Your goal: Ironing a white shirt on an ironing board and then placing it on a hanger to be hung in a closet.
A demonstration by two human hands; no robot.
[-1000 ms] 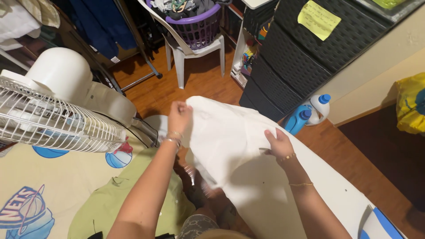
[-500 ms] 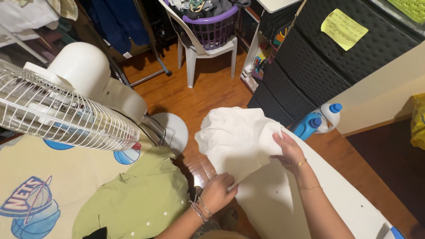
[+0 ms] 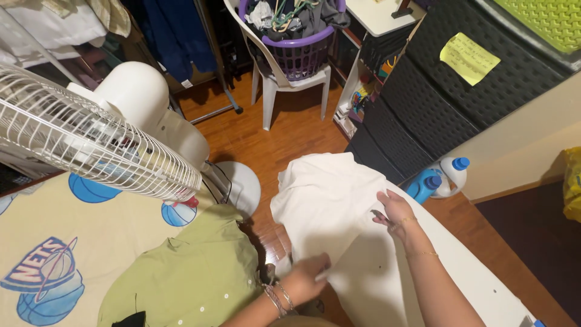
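Head view, cloth: a white garment [image 3: 330, 203] lies over the narrow end of a white ironing board [image 3: 387, 284], its loose part hanging off the near edge above the wooden floor [image 3: 290, 130].
Head view, left hand: the left hand [image 3: 305, 275] is closed on the cloth's lower edge, fingers curled round a fold, low beside the board. A second ago it was raised at the garment's top corner; since then it has dropped to the bottom hem.
Head view, right hand: the right hand [image 3: 396, 212] lies on the cloth at the board's far edge, fingers pinching a bit of fabric; how tightly, I cannot tell. It has barely shifted over the last second.
Head view, what changed: the garment has gone from spread and lifted to bunched and draped, so the cloth looks to be getting pulled and arranged along the board rather than held up.
Head view, surroundings: a white standing fan [image 3: 91, 139] is on the left, above a green shirt [image 3: 187, 272] lying on a printed bedsheet [image 3: 54, 254]. A purple laundry basket [image 3: 296, 45] sits on a white plastic chair [image 3: 284, 85]; blue-capped bottles [image 3: 439, 175] stand by black drawers [image 3: 436, 103].
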